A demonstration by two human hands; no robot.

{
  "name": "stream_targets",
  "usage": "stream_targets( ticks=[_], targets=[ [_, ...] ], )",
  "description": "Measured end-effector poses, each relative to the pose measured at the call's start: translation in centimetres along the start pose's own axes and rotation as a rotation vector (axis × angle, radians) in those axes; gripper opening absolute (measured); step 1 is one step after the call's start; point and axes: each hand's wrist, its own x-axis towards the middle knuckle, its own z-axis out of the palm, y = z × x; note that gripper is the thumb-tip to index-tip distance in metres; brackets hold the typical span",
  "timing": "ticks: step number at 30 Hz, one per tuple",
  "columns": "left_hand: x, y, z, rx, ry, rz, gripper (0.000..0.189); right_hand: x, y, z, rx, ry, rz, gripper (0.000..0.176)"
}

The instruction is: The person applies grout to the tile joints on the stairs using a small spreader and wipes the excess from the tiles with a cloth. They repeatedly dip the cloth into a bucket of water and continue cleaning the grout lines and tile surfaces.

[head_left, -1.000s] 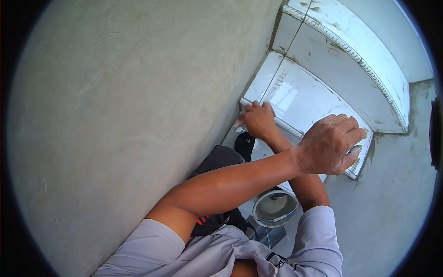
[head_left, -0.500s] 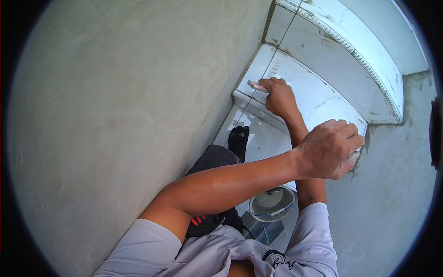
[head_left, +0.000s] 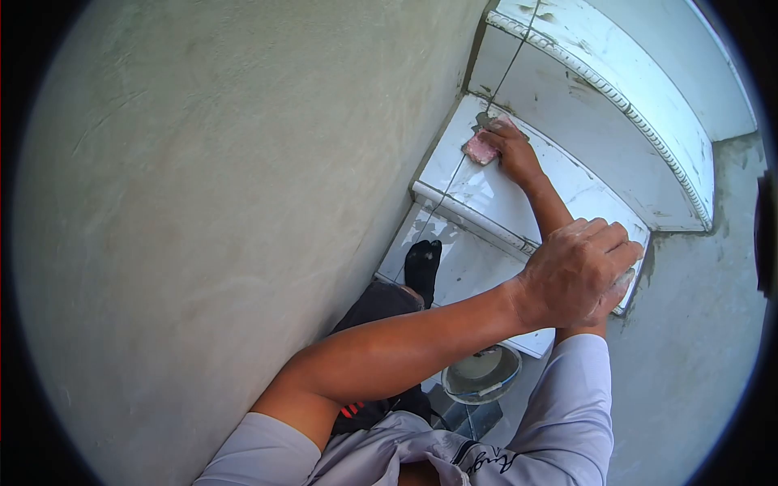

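My right hand (head_left: pixel 512 152) grips a pink sponge (head_left: pixel 482 147) and presses it on the white tiled step (head_left: pixel 559 178), close to the dark grout line near the wall. Grey wet smears lie around the sponge. My left arm crosses over the right one. At its end my left hand (head_left: pixel 579 271) is closed, fingers curled and dusted with pale residue. What is inside it, if anything, is hidden from this angle.
A bare plaster wall (head_left: pixel 219 202) rises on the left. Curved white tiled steps (head_left: pixel 583 105) with a rope-like trim climb at the upper right. A bucket (head_left: pixel 482 374) with cloudy water stands below my arms. My black-socked foot (head_left: pixel 422 263) rests on the lower tile.
My right hand has moved up toward the riser, and the sponge now lies against the tile, with grey smears around it. My left hand has stayed nearly in place.
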Motion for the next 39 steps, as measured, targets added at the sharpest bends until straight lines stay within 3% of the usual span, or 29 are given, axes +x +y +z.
stream_targets(
  ticks=[2, 5, 9, 12, 13, 14, 17, 18, 22, 25, 28, 31, 38, 39],
  targets=[
    [0.4, 0.0, -0.2, 0.017, 0.017, -0.020, 0.028, -2.0, 0.1, -2.1, -0.057, -0.108, 0.021, 0.049],
    [0.8, -0.3, 0.0, 0.026, -0.010, -0.011, 0.028, -1.5, -2.6, -6.1, -0.127, -0.369, 0.263, 0.047],
    [0.7, 0.2, 1.4, -0.020, -0.026, 0.046, 0.028, 2.0, -2.1, -4.8, -0.119, -0.098, 0.433, 0.044],
    [0.8, 0.2, 0.6, -0.006, -0.033, 0.028, 0.027, 3.8, -2.5, -2.4, -0.205, -0.125, 0.399, 0.042],
    [0.9, 0.1, 0.1, 0.006, -0.030, 0.004, 0.027, 4.2, -3.8, -2.1, -0.241, -0.158, 0.368, 0.042],
    [0.9, -0.3, -0.1, 0.009, -0.018, 0.000, 0.027, 4.5, -4.7, -2.5, -0.152, -0.320, 0.345, 0.053],
    [1.1, -0.5, -0.3, 0.015, 0.014, -0.005, 0.026, 5.5, -4.2, -4.7, 0.011, -0.556, 0.464, 0.055],
    [1.2, -0.3, -0.2, 0.011, 0.001, -0.002, 0.027, 4.5, -2.6, -3.4, -0.097, -0.306, 0.384, 0.055],
    [1.2, -0.5, 0.3, 0.007, -0.004, 0.017, 0.027, 4.4, -0.4, -1.8, -0.282, -0.038, 0.414, 0.052],
    [1.2, -1.1, -0.4, 0.035, -0.020, -0.035, 0.028, 4.6, -1.2, -1.9, -0.260, -0.190, 0.381, 0.053],
    [1.6, -1.5, -0.7, 0.067, 0.021, 0.002, 0.028, 5.6, -0.3, -3.4, -0.049, -0.389, 0.363, 0.051],
    [1.6, -1.4, -0.2, 0.034, 0.016, -0.010, 0.028, 5.6, -0.3, -2.3, -0.212, -0.094, 0.417, 0.046],
    [1.5, -2.2, -0.4, 0.089, -0.002, -0.022, 0.026, 2.3, -5.9, -3.6, -0.097, -0.427, 0.320, 0.056],
    [1.3, -2.2, -0.2, 0.089, -0.005, -0.023, 0.026, 2.4, -5.3, -3.7, -0.113, -0.326, 0.332, 0.056]
  ],
)
